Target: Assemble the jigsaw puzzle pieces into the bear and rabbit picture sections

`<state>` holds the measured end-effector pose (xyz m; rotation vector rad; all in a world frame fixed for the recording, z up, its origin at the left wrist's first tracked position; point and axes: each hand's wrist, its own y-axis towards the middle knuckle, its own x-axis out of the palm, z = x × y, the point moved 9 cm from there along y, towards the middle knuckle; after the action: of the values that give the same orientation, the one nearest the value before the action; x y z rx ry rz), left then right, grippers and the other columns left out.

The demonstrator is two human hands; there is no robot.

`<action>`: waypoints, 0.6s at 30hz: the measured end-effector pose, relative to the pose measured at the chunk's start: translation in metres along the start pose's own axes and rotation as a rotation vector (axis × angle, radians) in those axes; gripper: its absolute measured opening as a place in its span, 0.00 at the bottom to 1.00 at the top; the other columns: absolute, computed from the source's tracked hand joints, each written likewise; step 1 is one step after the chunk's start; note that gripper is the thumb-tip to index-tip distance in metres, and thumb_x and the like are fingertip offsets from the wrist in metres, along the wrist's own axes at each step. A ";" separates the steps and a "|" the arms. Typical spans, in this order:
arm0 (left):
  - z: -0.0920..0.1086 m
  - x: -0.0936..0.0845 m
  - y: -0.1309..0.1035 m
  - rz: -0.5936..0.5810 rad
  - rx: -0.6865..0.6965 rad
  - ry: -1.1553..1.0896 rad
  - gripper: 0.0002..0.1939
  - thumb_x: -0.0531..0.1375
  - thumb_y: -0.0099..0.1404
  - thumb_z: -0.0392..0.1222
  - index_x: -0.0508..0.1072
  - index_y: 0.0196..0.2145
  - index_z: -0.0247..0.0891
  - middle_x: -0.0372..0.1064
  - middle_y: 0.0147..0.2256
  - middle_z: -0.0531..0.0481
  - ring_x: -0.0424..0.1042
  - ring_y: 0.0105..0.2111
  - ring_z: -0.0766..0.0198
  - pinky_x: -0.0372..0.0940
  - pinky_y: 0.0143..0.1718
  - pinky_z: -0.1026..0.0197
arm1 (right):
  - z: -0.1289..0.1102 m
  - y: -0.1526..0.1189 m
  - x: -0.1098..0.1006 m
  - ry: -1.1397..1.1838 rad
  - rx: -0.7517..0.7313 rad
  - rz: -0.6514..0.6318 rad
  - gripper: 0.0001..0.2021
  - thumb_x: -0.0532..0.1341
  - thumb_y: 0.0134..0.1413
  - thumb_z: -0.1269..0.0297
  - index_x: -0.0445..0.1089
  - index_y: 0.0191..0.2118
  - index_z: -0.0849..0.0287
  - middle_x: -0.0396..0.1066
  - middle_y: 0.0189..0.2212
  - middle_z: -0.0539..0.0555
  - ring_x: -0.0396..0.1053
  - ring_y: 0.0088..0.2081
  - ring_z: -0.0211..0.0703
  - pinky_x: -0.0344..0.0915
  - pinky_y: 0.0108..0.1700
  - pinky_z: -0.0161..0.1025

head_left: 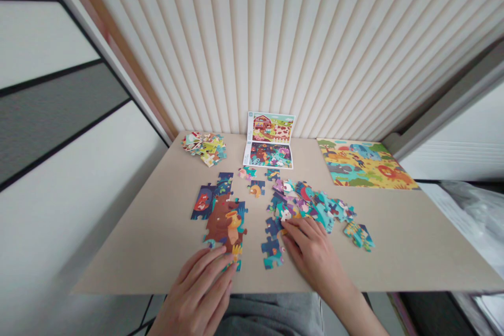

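Note:
My left hand (202, 286) lies with its fingers stretched out over the lower edge of a partly joined jigsaw puzzle (222, 218). Its joined part shows a brown bear with an orange jar, and the fingertips cover some of the bottom pieces. At the near side of a heap of loose puzzle pieces (325, 210), my right hand (309, 244) has thumb and forefinger closed on a puzzle piece (284, 231), mostly hidden by the fingers. Dark blue and teal pieces (272, 253) lie just left of that hand.
An open picture leaflet (270, 155) leans against the ribbed wall behind the table. Another pile of pieces (205, 147) sits at the back left. A finished animal puzzle (364, 164) lies at the back right. Single pieces (256, 188) lie below the leaflet.

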<state>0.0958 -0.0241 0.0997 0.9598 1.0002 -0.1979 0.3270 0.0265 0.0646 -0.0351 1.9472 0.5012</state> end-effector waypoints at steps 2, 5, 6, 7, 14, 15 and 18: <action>-0.005 -0.001 -0.004 0.004 -0.010 0.012 0.14 0.58 0.72 0.28 0.80 0.50 0.35 0.79 0.53 0.44 0.72 0.60 0.58 0.61 0.68 0.54 | 0.003 0.001 0.003 0.006 0.018 -0.004 0.13 0.63 0.72 0.64 0.76 0.58 0.52 0.78 0.52 0.58 0.76 0.51 0.55 0.70 0.57 0.55; -0.010 -0.001 -0.008 -0.002 -0.017 0.025 0.15 0.58 0.72 0.27 0.79 0.51 0.34 0.79 0.53 0.43 0.73 0.59 0.57 0.62 0.67 0.53 | 0.008 0.004 0.008 0.030 0.045 -0.018 0.13 0.62 0.72 0.63 0.75 0.59 0.52 0.79 0.52 0.58 0.76 0.51 0.55 0.71 0.56 0.55; -0.011 0.000 -0.008 -0.002 -0.023 0.028 0.15 0.58 0.72 0.27 0.79 0.52 0.34 0.78 0.53 0.43 0.73 0.59 0.57 0.62 0.66 0.52 | 0.009 0.005 0.009 0.042 0.050 -0.022 0.13 0.62 0.73 0.63 0.75 0.59 0.52 0.79 0.52 0.58 0.76 0.51 0.55 0.71 0.55 0.55; -0.012 0.000 -0.008 -0.002 -0.029 0.030 0.15 0.58 0.72 0.27 0.79 0.52 0.33 0.78 0.53 0.42 0.72 0.59 0.57 0.62 0.66 0.52 | 0.011 0.006 0.010 0.055 0.053 -0.025 0.13 0.62 0.73 0.63 0.75 0.59 0.52 0.79 0.51 0.58 0.76 0.50 0.55 0.71 0.55 0.55; -0.012 0.004 -0.004 -0.016 -0.046 0.014 0.15 0.58 0.73 0.28 0.79 0.53 0.34 0.78 0.53 0.42 0.72 0.59 0.57 0.62 0.67 0.52 | 0.026 0.008 0.005 0.253 0.114 -0.001 0.19 0.59 0.73 0.63 0.72 0.64 0.52 0.79 0.55 0.60 0.78 0.53 0.53 0.75 0.55 0.51; -0.012 0.004 -0.003 -0.014 -0.052 0.010 0.15 0.58 0.73 0.28 0.79 0.53 0.34 0.78 0.54 0.43 0.71 0.60 0.57 0.61 0.67 0.53 | 0.029 0.008 0.004 0.286 0.133 0.002 0.19 0.59 0.73 0.63 0.73 0.65 0.52 0.79 0.56 0.60 0.78 0.54 0.52 0.76 0.55 0.50; -0.013 0.005 0.003 -0.006 -0.063 0.003 0.16 0.58 0.74 0.29 0.78 0.55 0.36 0.78 0.54 0.44 0.71 0.60 0.58 0.60 0.68 0.53 | 0.036 0.010 0.001 0.368 0.186 0.001 0.19 0.59 0.73 0.60 0.74 0.64 0.51 0.79 0.56 0.59 0.78 0.55 0.52 0.76 0.56 0.48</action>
<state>0.0916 -0.0114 0.0952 0.9005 1.0067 -0.1689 0.3552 0.0487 0.0555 -0.0070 2.3477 0.3275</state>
